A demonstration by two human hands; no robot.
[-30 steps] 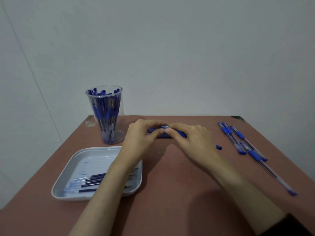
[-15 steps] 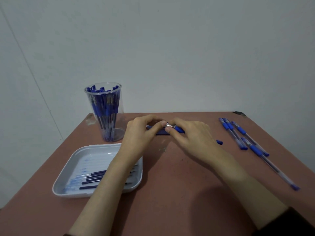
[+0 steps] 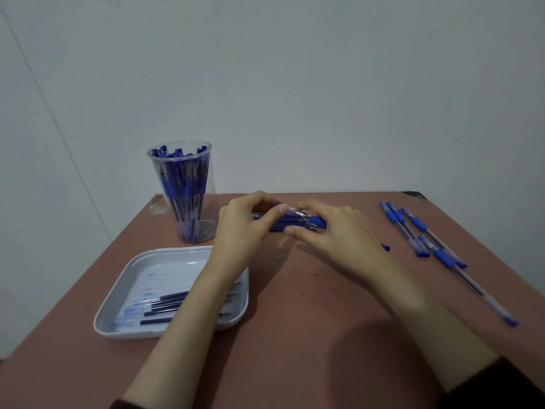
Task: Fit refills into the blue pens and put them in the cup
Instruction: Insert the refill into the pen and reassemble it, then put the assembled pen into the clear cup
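My right hand [image 3: 336, 231] holds a blue pen [image 3: 315, 221] by its grip, the metal tip pointing left. My left hand [image 3: 241, 228] pinches that tip end between thumb and forefinger. Both hands hover over a small pile of dark refills [image 3: 283, 224] on the table's far middle. A clear cup [image 3: 184, 190] packed with blue pens stands at the back left. Several more blue pens [image 3: 413, 228] lie on the right side of the table.
A white tray [image 3: 118, 305] with several dark refills sits at the front left, partly under my left forearm. A small blue cap [image 3: 385, 247] lies just right of my right hand. The brown table [image 3: 295, 335] meets a grey wall behind.
Both hands have lifted slightly off the refill pile, and the pen's metal tip is more exposed between my fingertips. The camera has tilted a little.
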